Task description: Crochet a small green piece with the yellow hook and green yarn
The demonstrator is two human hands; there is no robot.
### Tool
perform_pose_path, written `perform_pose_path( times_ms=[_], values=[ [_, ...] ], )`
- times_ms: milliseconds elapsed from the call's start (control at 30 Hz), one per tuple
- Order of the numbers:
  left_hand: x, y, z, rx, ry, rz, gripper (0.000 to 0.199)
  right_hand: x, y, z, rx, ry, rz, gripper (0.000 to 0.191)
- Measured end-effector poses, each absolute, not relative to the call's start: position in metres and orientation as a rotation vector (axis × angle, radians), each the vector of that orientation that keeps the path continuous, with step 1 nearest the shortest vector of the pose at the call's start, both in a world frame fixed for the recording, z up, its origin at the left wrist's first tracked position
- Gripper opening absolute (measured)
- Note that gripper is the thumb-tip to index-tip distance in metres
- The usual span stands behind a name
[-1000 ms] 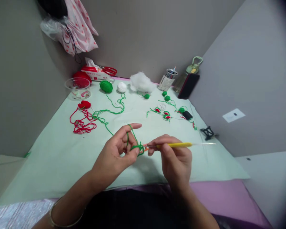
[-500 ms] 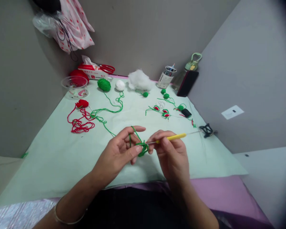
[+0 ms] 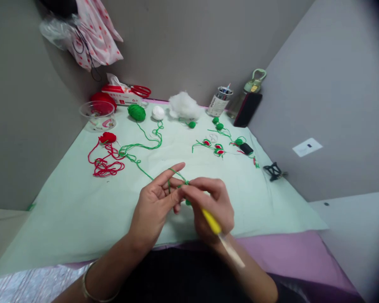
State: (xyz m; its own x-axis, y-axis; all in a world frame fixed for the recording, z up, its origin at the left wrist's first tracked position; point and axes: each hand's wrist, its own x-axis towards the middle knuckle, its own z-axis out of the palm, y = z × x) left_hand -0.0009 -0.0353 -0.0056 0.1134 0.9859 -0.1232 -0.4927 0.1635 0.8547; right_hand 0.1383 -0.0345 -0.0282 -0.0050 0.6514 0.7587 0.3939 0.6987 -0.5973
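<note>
My left hand [image 3: 156, 198] pinches a small piece of green crochet [image 3: 188, 202], mostly hidden behind the fingers. Green yarn [image 3: 177, 172] loops over its raised index finger and runs down to the work. Beside it, my right hand [image 3: 213, 206] is closed on a crochet hook [image 3: 211, 220] with a yellow handle, tilted so that its back end points down towards my right forearm. Its thumb and index finger meet at the yarn close to my left fingertips. The hook's front tip is hidden. The yarn trails from a green ball [image 3: 137, 112] at the back left.
Red yarn [image 3: 107, 166] lies tangled at the left near a clear plastic tub [image 3: 97, 118]. White stuffing [image 3: 185, 106], a pen can [image 3: 220, 102] and a phone [image 3: 248, 110] stand along the back. Small red-green crochet pieces [image 3: 219, 149] and a black clip [image 3: 274, 171] are at the right.
My right hand has turned and moved left against the left fingertips. The yellow hook handle has swung from pointing right to pointing down towards me.
</note>
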Motion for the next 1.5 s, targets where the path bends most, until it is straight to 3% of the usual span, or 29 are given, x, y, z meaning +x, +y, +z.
perform_pose_path(
  times_ms=[100, 267, 400, 1167, 1367, 1500],
  values=[
    [0.002, -0.036, -0.003, 0.583, 0.750, 1.174, 0.052, 0.136, -0.033, -0.036, -0.800, -1.660, 0.078, 0.044],
    [0.000, -0.034, 0.002, 0.508, 0.678, 1.107, 0.053, 0.139, -0.028, -0.026, -0.764, -1.513, 0.623, 0.033],
    [0.000, -0.034, 0.002, 0.538, 0.687, 1.121, 0.049, 0.142, -0.027, -0.023, -0.690, -1.381, 0.844, 0.025],
    [-0.006, -0.035, 0.000, 0.536, 0.632, 1.035, 0.030, 0.156, -0.022, -0.009, -0.675, -1.039, 1.237, 0.016],
    [0.003, -0.040, -0.004, 0.757, 0.788, 1.182, 0.027, 0.149, -0.027, -0.015, -0.757, -1.320, 0.911, 0.015],
    [0.001, -0.037, -0.007, 0.824, 0.873, 1.211, 0.022, 0.147, -0.027, -0.016, -0.753, -1.325, 0.889, 0.018]
  ],
)
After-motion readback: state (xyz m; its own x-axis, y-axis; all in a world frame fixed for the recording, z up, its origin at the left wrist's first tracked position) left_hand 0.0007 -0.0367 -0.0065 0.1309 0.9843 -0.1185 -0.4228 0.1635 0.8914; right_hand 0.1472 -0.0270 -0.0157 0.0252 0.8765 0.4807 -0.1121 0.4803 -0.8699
